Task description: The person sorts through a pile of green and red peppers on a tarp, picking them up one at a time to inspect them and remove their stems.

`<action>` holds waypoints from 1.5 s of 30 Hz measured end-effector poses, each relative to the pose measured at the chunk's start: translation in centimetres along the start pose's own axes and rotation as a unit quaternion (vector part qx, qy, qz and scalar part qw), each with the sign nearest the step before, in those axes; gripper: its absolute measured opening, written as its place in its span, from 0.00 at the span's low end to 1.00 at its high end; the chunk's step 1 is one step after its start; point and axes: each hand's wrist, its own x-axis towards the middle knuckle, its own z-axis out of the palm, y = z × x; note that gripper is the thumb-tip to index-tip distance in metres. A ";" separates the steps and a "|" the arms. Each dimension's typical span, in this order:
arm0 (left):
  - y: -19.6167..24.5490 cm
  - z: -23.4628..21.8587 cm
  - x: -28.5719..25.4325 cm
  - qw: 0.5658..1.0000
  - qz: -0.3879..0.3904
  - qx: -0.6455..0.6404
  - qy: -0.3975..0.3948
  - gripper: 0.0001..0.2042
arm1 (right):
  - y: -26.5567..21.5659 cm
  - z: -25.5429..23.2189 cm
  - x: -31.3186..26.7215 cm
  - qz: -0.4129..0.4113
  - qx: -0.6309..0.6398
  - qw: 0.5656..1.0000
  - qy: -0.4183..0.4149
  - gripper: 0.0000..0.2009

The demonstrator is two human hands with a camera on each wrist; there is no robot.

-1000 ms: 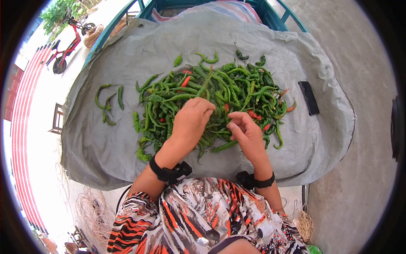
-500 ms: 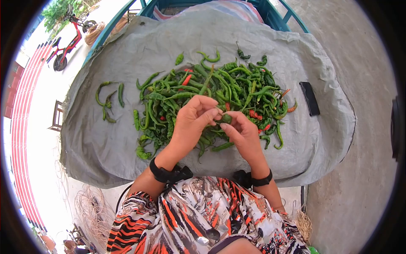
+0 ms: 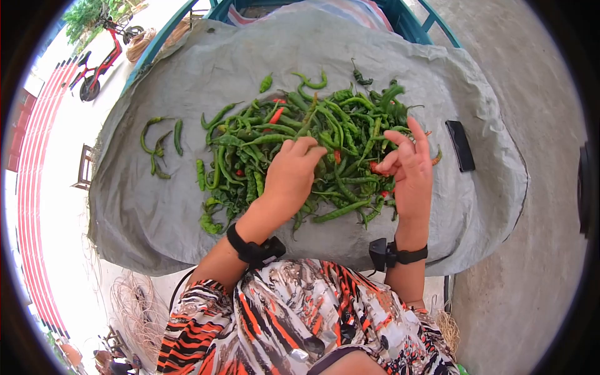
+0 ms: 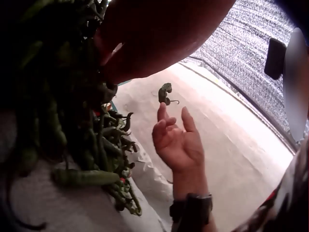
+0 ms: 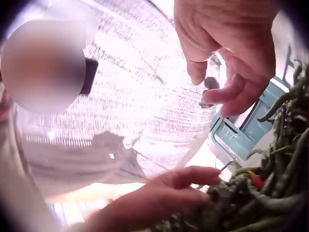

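Observation:
My right hand (image 3: 414,172) hangs over the right side of the chili pepper pile with its fingers spread. In the left wrist view a curled green chili pepper (image 4: 165,93) appears in the air just beyond the fingertips of this right hand (image 4: 178,142); the right wrist view shows the pepper (image 5: 210,87) partly behind the fingers. My left hand (image 3: 290,178) reaches into the middle of the green chili peppers (image 3: 275,140), fingers bent loosely downward. Its fingertips are right at the peppers, and its thumb is hidden in the head view.
A grey tarp (image 3: 156,212) lies under the pile. A few green peppers (image 3: 152,140) lie apart at the left. A black phone (image 3: 460,146) rests at the right. Beyond the tarp stands a teal cart frame (image 3: 431,28); a red scooter (image 3: 103,65) is at the far left.
Both hands met over the pile around a dark green pepper half a second ago. Since then the right hand has swung right and let the pepper go; the left has lowered to the pile.

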 end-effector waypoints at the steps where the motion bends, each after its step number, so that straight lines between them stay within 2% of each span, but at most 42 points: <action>1: -0.2 0.3 0.0 1.000 0.013 0.024 -0.003 0.17 | 0.1 -0.5 0.1 0.003 -0.018 1.000 -0.014 0.16; 2: -0.4 0.4 0.1 0.999 0.026 0.047 -0.006 0.17 | 0.6 -1.2 0.1 0.036 -0.063 0.996 -0.056 0.16; 5: 0.0 0.0 0.3 1.000 -0.014 0.019 0.005 0.16 | 2.1 -2.4 -0.8 0.139 -0.170 0.961 -0.168 0.15; 8: 1.1 -1.2 0.5 0.997 -0.029 -0.050 0.059 0.16 | 3.6 -1.3 -2.2 0.135 -0.176 0.959 -0.176 0.14; 9: 1.3 -1.4 0.6 0.995 0.001 -0.058 0.083 0.15 | 3.9 -1.1 -2.5 0.131 -0.172 0.959 -0.185 0.14; 12: 2.1 -1.8 0.4 0.992 -0.036 -0.109 0.054 0.14 | 4.3 -0.5 -3.0 0.132 -0.175 0.955 -0.198 0.12; 13: 2.1 -1.8 0.4 0.991 -0.041 -0.117 0.048 0.13 | 3.6 -0.2 -3.1 0.135 -0.213 0.946 -0.203 0.10; 21: 1.7 -1.8 -0.3 0.981 -0.100 -0.166 -0.023 0.09 | 2.9 -1.1 -3.3 0.057 -0.248 0.949 -0.188 0.14; 24: 1.6 -2.0 0.2 0.989 -0.106 -0.107 -0.006 0.09 | 1.8 -1.9 -2.1 0.054 -0.275 0.944 -0.175 0.14; 25: 1.5 -2.2 0.6 0.990 -0.103 -0.087 -0.035 0.10 | 1.4 -1.9 -1.5 0.054 -0.282 0.943 -0.170 0.14; 28: 0.5 -0.9 1.6 0.997 -0.056 -0.039 -0.030 0.15 | 0.4 -0.5 -0.3 -0.032 -0.137 0.989 -0.044 0.16; 29: 0.3 -0.5 1.8 0.998 -0.050 -0.029 -0.039 0.17 | 0.5 -0.5 0.1 -0.045 -0.098 0.994 -0.033 0.20; 31: 0.1 0.1 2.4 0.998 -0.038 -0.012 -0.057 0.21 | 0.6 -0.7 0.1 0.002 -0.129 0.990 -0.050 0.19; 33: 0.3 0.2 2.8 0.991 -0.067 0.033 -0.109 0.22 | 1.2 -1.0 -0.3 0.060 -0.159 0.982 -0.087 0.18; 34: 0.4 0.3 3.0 0.986 -0.082 0.054 -0.135 0.23 | 1.8 -1.2 -0.6 0.072 -0.170 0.977 -0.107 0.18; 37: 1.3 0.8 4.2 0.975 -0.128 0.125 -0.134 0.27 | 3.3 -1.2 -1.7 0.113 -0.200 0.960 -0.159 0.16; 40: 0.2 1.9 4.8 0.962 -0.123 0.158 -0.185 0.30 | 4.2 -1.2 -2.6 0.127 -0.199 0.952 -0.193 0.16; 45: 0.7 1.0 4.4 0.982 -0.096 0.042 -0.157 0.20 | 4.2 -1.3 -2.9 0.120 -0.221 0.946 -0.206 0.16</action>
